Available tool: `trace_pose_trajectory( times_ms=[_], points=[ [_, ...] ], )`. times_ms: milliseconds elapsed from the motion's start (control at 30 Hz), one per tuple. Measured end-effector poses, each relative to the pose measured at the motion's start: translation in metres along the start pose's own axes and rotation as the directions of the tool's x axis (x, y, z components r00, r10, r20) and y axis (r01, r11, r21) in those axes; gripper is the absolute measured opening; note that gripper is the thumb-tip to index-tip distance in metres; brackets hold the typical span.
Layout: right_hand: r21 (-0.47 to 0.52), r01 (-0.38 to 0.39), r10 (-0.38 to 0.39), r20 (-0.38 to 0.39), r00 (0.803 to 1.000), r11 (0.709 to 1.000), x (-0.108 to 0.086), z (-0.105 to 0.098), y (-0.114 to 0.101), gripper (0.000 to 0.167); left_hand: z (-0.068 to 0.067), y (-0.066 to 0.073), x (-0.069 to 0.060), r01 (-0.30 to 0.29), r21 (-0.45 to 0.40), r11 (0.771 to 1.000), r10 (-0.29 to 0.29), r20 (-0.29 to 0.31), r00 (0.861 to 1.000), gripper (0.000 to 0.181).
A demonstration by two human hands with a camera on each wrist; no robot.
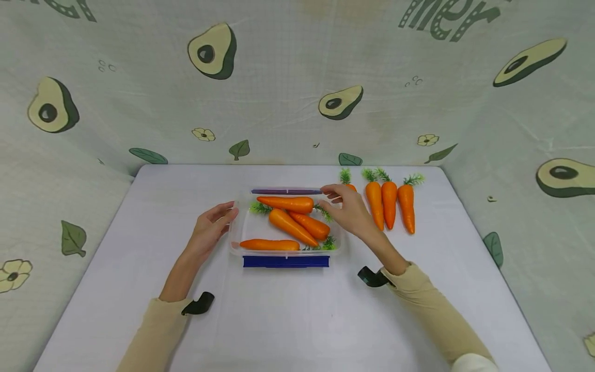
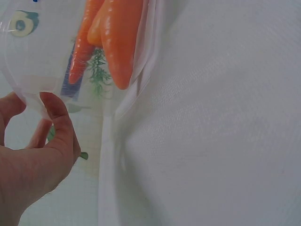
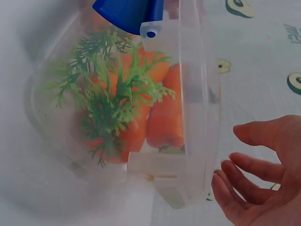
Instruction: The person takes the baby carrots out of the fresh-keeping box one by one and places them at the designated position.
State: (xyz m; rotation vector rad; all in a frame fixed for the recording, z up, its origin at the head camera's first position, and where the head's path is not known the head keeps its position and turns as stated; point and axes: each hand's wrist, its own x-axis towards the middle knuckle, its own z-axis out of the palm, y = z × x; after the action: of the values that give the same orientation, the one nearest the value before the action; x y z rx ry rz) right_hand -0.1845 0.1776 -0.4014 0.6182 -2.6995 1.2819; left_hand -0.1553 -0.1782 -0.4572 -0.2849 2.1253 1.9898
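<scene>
Seen from the head, with 12 o'clock away from the person, the clear plastic rectangular box (image 1: 255,226) sits at the table's middle, its long axis running from 9 to 3 o'clock. A glossy blue plastic flap (image 1: 285,262) sticks out along its 6 o'clock side; a narrow purplish-blue flap (image 1: 274,191) lines its 12 o'clock side.

Inside lie four orange carrots with feathery green tops. The uppermost carrot (image 1: 284,203) points its tip to 9 o'clock, as does the lowest carrot (image 1: 269,245) along the 6 o'clock wall. Between them, the front middle carrot (image 1: 290,227) aims its tip at 4 o'clock and partly covers the back middle carrot (image 1: 316,227), whose tip faces 10.

At the box's 2 o'clock, four loose orange carrots (image 1: 389,201) point their tips roughly to 6; the leftmost is partly hidden by the right hand (image 1: 347,209).

The white-covered table (image 1: 279,320) leaves broad room at the box's 6 and 9 o'clock, less toward its 12 o'clock edge, where a pale avocado-printed cloth (image 1: 279,103) rises.

The left hand (image 1: 209,230) pinches the box's 9 o'clock end narrowly between thumb and fingers. The right hand holds nothing, moderately spread with fingers gently bent, just beside the 2 o'clock corner; whether a fingertip touches the rim I cannot tell.
</scene>
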Motion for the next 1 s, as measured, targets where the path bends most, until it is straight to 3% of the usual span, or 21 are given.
trace_pose_trajectory(
  times_ms=[367, 700, 1000],
  points=[
    [0.002, 0.051, -0.051, 0.054, 0.997, 0.999, 0.005, 0.025, -0.003, 0.038, 0.001, -0.002, 0.0, -0.004, 0.008, 1.0, 0.004, -0.007, 1.0, 0.066],
    [-0.135, 0.04, -0.028, 0.091, 0.995, 0.99, 0.01, 0.042, -0.001, 0.037, 0.001, -0.005, 0.001, 0.001, 0.024, 1.0, -0.001, -0.01, 1.0, 0.067],
    [-0.249, 0.112, -0.089, 0.103, 0.991, 0.962, 0.009, 0.054, 0.002, 0.041, 0.001, -0.008, 0.002, -0.005, 0.027, 1.0, 0.006, -0.021, 1.0, 0.066]
  ],
)
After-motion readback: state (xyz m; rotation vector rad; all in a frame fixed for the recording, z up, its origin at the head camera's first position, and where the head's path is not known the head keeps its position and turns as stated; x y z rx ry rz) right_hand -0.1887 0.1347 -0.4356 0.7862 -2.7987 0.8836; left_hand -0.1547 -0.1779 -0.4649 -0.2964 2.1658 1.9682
